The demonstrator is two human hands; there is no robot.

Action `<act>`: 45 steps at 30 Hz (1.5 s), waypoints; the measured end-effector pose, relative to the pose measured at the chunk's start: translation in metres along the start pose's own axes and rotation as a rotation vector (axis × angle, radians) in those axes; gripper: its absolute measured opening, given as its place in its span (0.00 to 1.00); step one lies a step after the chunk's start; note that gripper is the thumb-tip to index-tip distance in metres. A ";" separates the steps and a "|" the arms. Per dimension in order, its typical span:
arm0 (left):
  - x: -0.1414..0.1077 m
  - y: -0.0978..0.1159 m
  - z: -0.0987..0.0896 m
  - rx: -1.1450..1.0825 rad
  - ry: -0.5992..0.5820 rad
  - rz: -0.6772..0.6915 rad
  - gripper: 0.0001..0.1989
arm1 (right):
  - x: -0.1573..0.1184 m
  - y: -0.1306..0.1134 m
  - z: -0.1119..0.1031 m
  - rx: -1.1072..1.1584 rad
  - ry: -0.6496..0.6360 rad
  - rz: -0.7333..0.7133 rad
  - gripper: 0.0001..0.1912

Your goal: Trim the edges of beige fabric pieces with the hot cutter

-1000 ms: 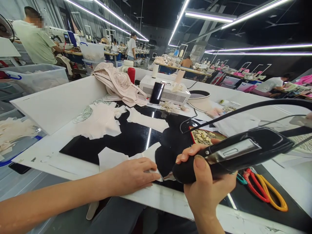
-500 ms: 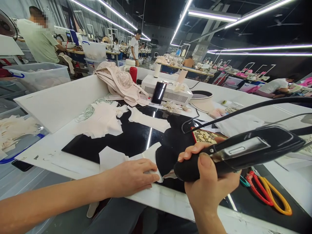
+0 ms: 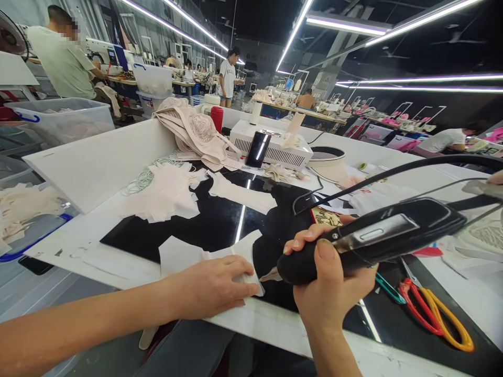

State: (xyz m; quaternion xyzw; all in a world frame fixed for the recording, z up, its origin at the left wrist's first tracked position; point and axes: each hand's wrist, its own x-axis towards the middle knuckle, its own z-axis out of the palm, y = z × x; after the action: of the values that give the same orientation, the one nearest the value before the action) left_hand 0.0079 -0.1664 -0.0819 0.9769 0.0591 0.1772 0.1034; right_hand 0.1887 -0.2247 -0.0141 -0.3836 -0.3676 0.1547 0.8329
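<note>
Your left hand [image 3: 218, 287], half open, pins cloth [image 3: 178, 254] at the board's [image 3: 220, 225] near edge; right hand [image 3: 338, 288] wrapped round tool [image 3: 373, 235], tip [image 3: 270, 274] beside cloth. Best press flat, clear of tip.

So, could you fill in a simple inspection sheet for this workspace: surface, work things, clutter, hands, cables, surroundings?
Surface: glossy black sheet on a white table.
Work things: white fabric piece lying on the sheet near the table's front edge; black handheld tool held off the surface.
Clutter: heap of cream pieces, dark phone propped up, scissors at the right.
Hands: left hand rests on the white fabric piece; right hand grips the tool.
Cables: thick black cable arching above the table's right side.
Surroundings: co-worker in a pale green top, translucent bin, bright ceiling lights.
</note>
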 end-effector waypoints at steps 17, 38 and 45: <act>-0.002 -0.001 0.002 0.013 0.012 -0.033 0.15 | 0.004 0.004 0.006 0.011 0.029 -0.021 0.24; -0.002 -0.001 -0.002 -0.005 0.021 -0.050 0.17 | 0.003 0.012 0.010 0.013 0.012 0.017 0.25; -0.003 0.005 -0.007 0.023 -0.016 -0.061 0.18 | 0.001 0.011 0.012 -0.020 0.015 0.016 0.22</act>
State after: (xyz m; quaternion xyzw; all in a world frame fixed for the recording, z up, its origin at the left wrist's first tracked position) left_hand 0.0033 -0.1703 -0.0755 0.9771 0.0903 0.1655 0.0981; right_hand 0.1809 -0.2108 -0.0167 -0.3961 -0.3601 0.1547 0.8304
